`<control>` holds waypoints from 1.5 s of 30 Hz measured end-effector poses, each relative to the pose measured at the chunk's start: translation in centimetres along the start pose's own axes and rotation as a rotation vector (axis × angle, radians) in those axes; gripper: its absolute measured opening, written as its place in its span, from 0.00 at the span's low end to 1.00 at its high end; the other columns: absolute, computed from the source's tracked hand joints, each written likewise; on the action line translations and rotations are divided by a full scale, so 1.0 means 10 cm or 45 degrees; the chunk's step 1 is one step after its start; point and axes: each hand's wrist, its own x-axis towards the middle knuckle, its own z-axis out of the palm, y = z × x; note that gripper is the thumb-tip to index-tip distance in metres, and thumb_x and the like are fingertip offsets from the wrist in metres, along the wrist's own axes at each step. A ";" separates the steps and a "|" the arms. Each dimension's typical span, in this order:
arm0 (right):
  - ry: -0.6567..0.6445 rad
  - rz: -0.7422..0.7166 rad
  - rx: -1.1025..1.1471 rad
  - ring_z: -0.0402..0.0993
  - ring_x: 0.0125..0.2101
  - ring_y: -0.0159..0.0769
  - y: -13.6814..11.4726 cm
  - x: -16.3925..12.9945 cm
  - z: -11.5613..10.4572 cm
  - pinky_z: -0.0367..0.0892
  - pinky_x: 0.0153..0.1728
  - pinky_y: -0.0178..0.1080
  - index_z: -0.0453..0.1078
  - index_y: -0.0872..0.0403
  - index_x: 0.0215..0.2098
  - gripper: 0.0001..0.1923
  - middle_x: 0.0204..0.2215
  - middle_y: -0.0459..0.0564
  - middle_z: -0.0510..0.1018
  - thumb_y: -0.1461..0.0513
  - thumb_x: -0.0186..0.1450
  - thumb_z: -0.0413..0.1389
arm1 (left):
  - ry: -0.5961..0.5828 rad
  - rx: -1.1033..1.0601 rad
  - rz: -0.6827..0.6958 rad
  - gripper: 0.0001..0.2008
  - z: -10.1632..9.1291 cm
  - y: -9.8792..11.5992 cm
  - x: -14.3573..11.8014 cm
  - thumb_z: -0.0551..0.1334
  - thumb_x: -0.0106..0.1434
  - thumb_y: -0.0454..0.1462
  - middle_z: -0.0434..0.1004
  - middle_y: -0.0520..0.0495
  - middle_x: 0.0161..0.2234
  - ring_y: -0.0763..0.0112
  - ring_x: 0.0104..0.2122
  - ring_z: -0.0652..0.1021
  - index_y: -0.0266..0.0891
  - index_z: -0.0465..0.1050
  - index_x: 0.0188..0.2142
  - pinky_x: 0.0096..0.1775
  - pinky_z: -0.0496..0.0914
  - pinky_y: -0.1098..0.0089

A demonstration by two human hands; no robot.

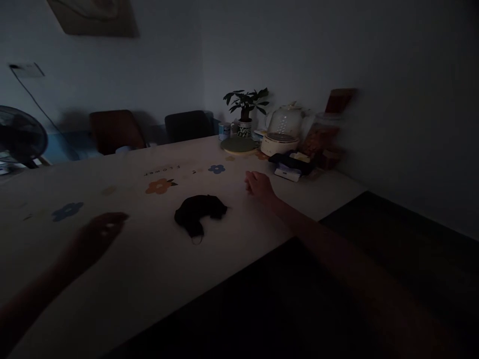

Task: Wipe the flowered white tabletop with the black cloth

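The room is dim. A crumpled black cloth item (pixel 200 212) with a small loop lies on the flower-print tablecloth (pixel 149 259). My right hand (pixel 259 186) reaches over the table to the right of it, fingers loosely curled, holding nothing. My left hand (pixel 98 235) hovers blurred over the table to the left of the cloth; something small and pale shows at its fingers, too blurred to identify.
At the table's far right stand a potted plant (pixel 245 110), a mug (pixel 224 130), a round green mat (pixel 239 145), a glass-lidded cooker (pixel 283 129), a jar (pixel 321 134) and a small dark tray (pixel 292 162). Two chairs (pixel 116 130) and a fan (pixel 20 137) stand behind.
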 end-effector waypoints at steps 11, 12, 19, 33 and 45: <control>0.385 -0.200 0.137 0.63 0.20 0.33 0.31 0.10 -0.32 0.58 0.28 0.36 0.58 0.50 0.19 0.21 0.14 0.42 0.61 0.51 0.67 0.45 | -0.547 0.060 0.549 0.29 1.28 1.49 0.77 0.52 0.71 0.52 0.46 0.45 0.72 0.50 0.71 0.51 0.50 0.57 0.69 0.68 0.56 0.47; 0.411 -0.236 0.166 0.63 0.20 0.33 0.31 0.07 -0.34 0.59 0.27 0.36 0.59 0.50 0.20 0.21 0.14 0.42 0.60 0.51 0.67 0.44 | -0.563 0.040 0.600 0.29 1.34 1.57 0.80 0.52 0.71 0.53 0.45 0.45 0.72 0.50 0.71 0.51 0.51 0.57 0.69 0.68 0.55 0.47; 0.781 -0.229 0.496 0.59 0.15 0.30 0.22 0.03 -0.56 0.57 0.20 0.33 0.60 0.50 0.23 0.23 0.13 0.39 0.58 0.48 0.71 0.43 | -0.649 -0.007 0.879 0.26 1.86 2.44 1.18 0.48 0.73 0.51 0.49 0.46 0.71 0.55 0.70 0.54 0.51 0.59 0.68 0.69 0.53 0.48; 0.910 -0.193 0.509 0.57 0.12 0.27 0.17 -0.02 -0.68 0.54 0.15 0.31 0.62 0.51 0.21 0.20 0.11 0.40 0.60 0.57 0.70 0.45 | -0.397 0.265 0.225 0.22 2.62 2.75 2.99 0.44 0.74 0.42 0.59 0.31 0.64 0.53 0.65 0.60 0.38 0.66 0.59 0.63 0.56 0.41; 1.037 0.106 0.888 0.52 0.09 0.25 0.18 0.14 -0.75 0.45 0.11 0.30 0.59 0.51 0.24 0.21 0.12 0.38 0.59 0.55 0.73 0.42 | -0.555 0.323 0.580 0.18 2.52 2.81 2.73 0.48 0.72 0.35 0.62 0.39 0.64 0.55 0.66 0.58 0.42 0.72 0.54 0.62 0.61 0.50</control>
